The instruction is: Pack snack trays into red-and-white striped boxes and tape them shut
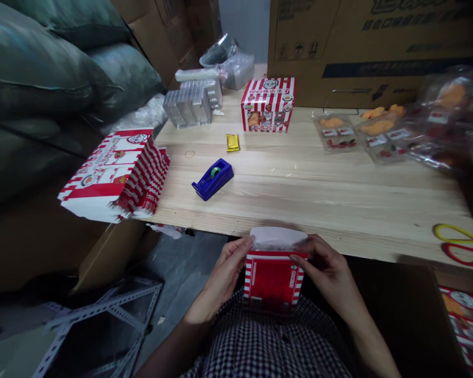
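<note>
A red-and-white striped cardboard box (274,281) is held upright against my lap, just in front of the table edge. Its white top flap (278,236) stands up, with clear plastic showing at the opening. My left hand (230,268) pinches the box's upper left corner between thumb and fingers. At the upper right corner, my right hand (325,262) grips the box, thumb on the front face and fingers behind. What lies inside the box is hidden.
On the wooden table (299,189) are a blue tape dispenser (213,179), a yellow packet (233,143), a finished-looking striped box (268,105), flattened boxes (110,168), clear plastic trays (189,105), bagged toy food (335,131) and scissors (461,244). A large carton (362,52) stands behind.
</note>
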A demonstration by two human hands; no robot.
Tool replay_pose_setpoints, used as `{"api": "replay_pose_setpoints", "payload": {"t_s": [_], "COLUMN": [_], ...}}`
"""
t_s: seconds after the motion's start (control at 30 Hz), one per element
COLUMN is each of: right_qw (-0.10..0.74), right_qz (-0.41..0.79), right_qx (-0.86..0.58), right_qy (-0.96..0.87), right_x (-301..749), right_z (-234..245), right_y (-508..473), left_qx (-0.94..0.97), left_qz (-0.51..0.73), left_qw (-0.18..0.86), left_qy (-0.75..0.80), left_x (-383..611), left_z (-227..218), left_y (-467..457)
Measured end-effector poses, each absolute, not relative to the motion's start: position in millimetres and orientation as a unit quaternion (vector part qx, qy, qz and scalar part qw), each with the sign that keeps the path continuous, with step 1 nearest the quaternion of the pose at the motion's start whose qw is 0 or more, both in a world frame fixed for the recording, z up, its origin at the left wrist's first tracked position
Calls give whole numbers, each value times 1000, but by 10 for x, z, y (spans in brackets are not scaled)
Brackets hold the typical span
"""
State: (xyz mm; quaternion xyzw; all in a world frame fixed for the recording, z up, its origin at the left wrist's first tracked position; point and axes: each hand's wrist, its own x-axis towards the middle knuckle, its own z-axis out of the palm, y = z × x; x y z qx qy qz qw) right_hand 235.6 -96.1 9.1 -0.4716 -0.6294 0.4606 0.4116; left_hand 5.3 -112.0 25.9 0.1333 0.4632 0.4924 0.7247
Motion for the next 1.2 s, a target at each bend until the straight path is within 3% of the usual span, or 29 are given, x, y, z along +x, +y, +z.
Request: {"api": "replay_pose_setpoints", "payload": {"t_s": [0.23, 0.37, 0.63, 0.83, 1.2], "right_qw": [412, 402, 538, 468, 459], "right_qz": [413, 429, 630, 695, 729], "right_qx": [-449, -438, -428, -448, -444], "right_qy": [-677, -680, -362, -311, -246], "right_x": [2311, 2257, 2123, 2125, 2215], "right_z": [177, -11, -115, 10, 158], "right_y": [-732, -763, -874, -814, -896], "left_qx": [101, 89, 152, 190, 211], "left_qz": [461, 441, 505, 489, 462], "left_qw": [785, 774, 721, 723, 734], "left_qy": [400, 445, 450, 449, 451], "left_x": [-13, -12, 115, 221, 267], "left_z": [217, 11, -259, -62, 209], "left_y": [-782, -777, -907, -908, -964]}}
